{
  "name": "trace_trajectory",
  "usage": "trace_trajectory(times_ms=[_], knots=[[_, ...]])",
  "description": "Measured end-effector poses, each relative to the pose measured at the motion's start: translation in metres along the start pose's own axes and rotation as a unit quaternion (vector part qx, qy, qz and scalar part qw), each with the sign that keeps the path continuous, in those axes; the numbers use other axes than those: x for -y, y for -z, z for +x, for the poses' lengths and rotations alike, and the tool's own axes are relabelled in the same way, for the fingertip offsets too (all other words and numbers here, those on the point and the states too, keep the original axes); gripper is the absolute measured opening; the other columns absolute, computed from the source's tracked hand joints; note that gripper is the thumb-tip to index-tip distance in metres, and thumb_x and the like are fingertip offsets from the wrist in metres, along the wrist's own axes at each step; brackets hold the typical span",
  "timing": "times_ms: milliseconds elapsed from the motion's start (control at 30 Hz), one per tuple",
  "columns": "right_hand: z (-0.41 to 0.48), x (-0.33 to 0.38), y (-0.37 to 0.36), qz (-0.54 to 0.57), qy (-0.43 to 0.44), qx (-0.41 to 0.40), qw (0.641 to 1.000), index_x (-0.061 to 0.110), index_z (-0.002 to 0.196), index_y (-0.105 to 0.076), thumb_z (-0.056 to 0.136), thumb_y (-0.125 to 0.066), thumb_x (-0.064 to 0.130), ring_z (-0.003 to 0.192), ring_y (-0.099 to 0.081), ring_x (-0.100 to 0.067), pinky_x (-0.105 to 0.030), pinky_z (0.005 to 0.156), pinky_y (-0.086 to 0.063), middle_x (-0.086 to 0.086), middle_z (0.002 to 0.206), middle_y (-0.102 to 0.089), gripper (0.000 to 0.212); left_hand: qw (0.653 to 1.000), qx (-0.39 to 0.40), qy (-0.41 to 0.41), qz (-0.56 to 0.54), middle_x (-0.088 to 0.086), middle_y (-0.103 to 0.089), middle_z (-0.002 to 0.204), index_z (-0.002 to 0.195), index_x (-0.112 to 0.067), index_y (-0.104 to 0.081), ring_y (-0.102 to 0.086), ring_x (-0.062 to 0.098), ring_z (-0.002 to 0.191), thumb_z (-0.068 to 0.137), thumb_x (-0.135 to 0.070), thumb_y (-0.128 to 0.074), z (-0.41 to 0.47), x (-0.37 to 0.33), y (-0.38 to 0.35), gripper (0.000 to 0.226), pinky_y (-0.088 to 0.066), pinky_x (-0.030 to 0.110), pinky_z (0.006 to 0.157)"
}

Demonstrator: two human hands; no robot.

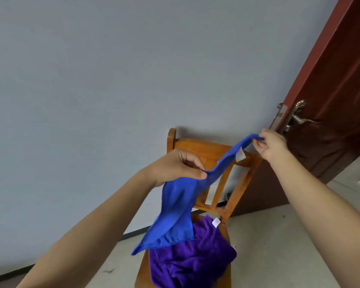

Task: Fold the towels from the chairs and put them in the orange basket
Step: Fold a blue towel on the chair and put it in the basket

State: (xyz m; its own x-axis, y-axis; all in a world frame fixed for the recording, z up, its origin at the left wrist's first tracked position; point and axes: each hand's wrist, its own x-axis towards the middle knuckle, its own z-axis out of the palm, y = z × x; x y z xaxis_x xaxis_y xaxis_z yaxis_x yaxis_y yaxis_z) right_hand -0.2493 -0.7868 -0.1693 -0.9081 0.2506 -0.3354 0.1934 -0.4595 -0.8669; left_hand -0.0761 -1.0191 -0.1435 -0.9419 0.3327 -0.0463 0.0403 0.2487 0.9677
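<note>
A blue towel (176, 213) hangs in the air above a wooden chair (206, 148). My left hand (179, 165) pinches its upper edge near the middle. My right hand (271, 145) pinches a corner, held higher and to the right, so the edge stretches between both hands. A white tag (240, 154) shows near that corner. The rest of the blue towel droops down over the seat. A crumpled purple towel (193, 258) with a white tag lies on the chair seat below. No orange basket is in view.
The chair stands against a pale blue wall (112, 80). A dark red door (333, 104) with a metal handle (299, 119) is open at the right. Light tiled floor (279, 246) surrounds the chair.
</note>
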Motion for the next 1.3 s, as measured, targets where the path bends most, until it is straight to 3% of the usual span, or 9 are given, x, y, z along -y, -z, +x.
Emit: trace_trajectory(times_ms=[267, 467, 600, 767, 867, 967, 1167, 1233, 1300], knots=[[0.018, -0.019, 0.111, -0.145, -0.009, -0.075, 0.987, 0.019, 0.071, -0.051, 0.089, -0.045, -0.007, 0.057, -0.053, -0.013, -0.018, 0.043, -0.045, -0.006, 0.070, -0.050, 0.032, 0.985, 0.086, 0.130, -0.074, -0.018, -0.065, 0.056, 0.068, -0.018, -0.064, -0.060, -0.007, 0.060, 0.084, -0.003, -0.064, 0.048, 0.086, -0.109, 0.022, -0.046, 0.007, 0.064], [0.026, -0.032, 0.156, -0.196, -0.013, -0.117, 0.973, 0.019, 0.071, -0.052, 0.088, -0.045, -0.009, 0.027, -0.049, -0.001, -0.010, 0.033, -0.038, -0.009, 0.067, -0.050, 0.033, 0.973, 0.057, 0.178, -0.136, -0.015, -0.066, 0.058, 0.067, -0.014, -0.064, -0.060, -0.003, 0.063, 0.085, -0.002, -0.064, 0.059, 0.115, -0.124, 0.021, -0.047, 0.009, 0.065], [0.025, -0.044, 0.146, -0.208, -0.021, -0.099, 0.973, 0.017, 0.070, -0.052, 0.088, -0.044, -0.011, 0.036, -0.054, -0.006, -0.010, 0.033, -0.038, -0.008, 0.068, -0.050, 0.034, 0.956, -0.008, 0.204, -0.209, -0.007, -0.067, 0.062, 0.069, -0.011, -0.064, -0.064, 0.003, 0.060, 0.085, -0.001, -0.062, 0.054, 0.117, -0.097, 0.019, -0.051, 0.013, 0.061], [0.013, -0.067, 0.069, -0.240, -0.033, 0.033, 0.970, 0.015, 0.073, -0.054, 0.088, -0.043, -0.013, 0.058, -0.054, -0.016, -0.010, 0.034, -0.039, -0.011, 0.075, -0.052, 0.033, 0.951, -0.094, 0.165, -0.242, -0.002, -0.064, 0.058, 0.060, -0.014, -0.065, -0.061, 0.008, 0.053, 0.077, 0.001, -0.066, 0.026, 0.106, -0.041, 0.024, -0.050, 0.015, 0.053], [-0.004, -0.079, 0.005, -0.274, -0.029, 0.130, 0.952, 0.016, 0.076, -0.054, 0.088, -0.043, -0.013, 0.052, -0.052, -0.013, -0.012, 0.035, -0.038, -0.010, 0.071, -0.051, 0.033, 0.949, -0.156, 0.118, -0.247, -0.004, -0.063, 0.055, 0.051, -0.020, -0.067, -0.060, 0.007, 0.051, 0.067, -0.010, -0.063, -0.002, 0.091, 0.001, 0.020, -0.050, 0.015, 0.052], [-0.030, -0.086, -0.059, -0.250, -0.025, 0.205, 0.946, 0.016, 0.076, -0.053, 0.088, -0.042, -0.014, 0.033, -0.051, -0.003, -0.014, 0.036, -0.039, -0.009, 0.066, -0.051, 0.033, 0.940, -0.251, 0.060, -0.223, -0.008, -0.063, 0.051, 0.048, -0.022, -0.067, -0.059, 0.003, 0.048, 0.077, -0.003, -0.060, -0.039, 0.072, 0.045, 0.035, -0.048, 0.013, 0.050], [-0.094, -0.078, -0.163, -0.224, 0.026, 0.325, 0.918, 0.014, 0.084, -0.057, 0.087, -0.043, -0.012, 0.057, -0.049, -0.014, -0.018, 0.049, -0.043, -0.007, 0.068, -0.054, 0.029, 0.887, -0.417, -0.064, -0.190, -0.012, -0.063, 0.049, 0.046, -0.024, -0.066, -0.059, 0.000, 0.048, 0.094, -0.001, -0.038, -0.119, 0.030, 0.109, 0.060, -0.048, 0.012, 0.049], [-0.106, -0.070, -0.181, -0.200, 0.038, 0.333, 0.921, 0.012, 0.089, -0.057, 0.087, -0.044, -0.010, 0.061, -0.051, -0.013, -0.018, 0.053, -0.045, -0.007, 0.072, -0.055, 0.026, 0.878, -0.421, -0.126, -0.188, -0.011, -0.064, 0.051, 0.049, -0.024, -0.067, -0.060, 0.000, 0.049, 0.087, -0.021, -0.057, -0.136, 0.017, 0.116, 0.039, -0.048, 0.012, 0.049], [-0.114, -0.060, -0.194, -0.167, 0.044, 0.335, 0.926, 0.012, 0.089, -0.056, 0.088, -0.044, -0.010, 0.062, -0.051, -0.013, -0.017, 0.053, -0.045, -0.006, 0.074, -0.054, 0.025, 0.881, -0.407, -0.157, -0.186, -0.011, -0.064, 0.051, 0.051, -0.024, -0.067, -0.059, 0.000, 0.048, 0.053, -0.048, -0.081, -0.150, 0.007, 0.118, 0.028, -0.048, 0.012, 0.048]])
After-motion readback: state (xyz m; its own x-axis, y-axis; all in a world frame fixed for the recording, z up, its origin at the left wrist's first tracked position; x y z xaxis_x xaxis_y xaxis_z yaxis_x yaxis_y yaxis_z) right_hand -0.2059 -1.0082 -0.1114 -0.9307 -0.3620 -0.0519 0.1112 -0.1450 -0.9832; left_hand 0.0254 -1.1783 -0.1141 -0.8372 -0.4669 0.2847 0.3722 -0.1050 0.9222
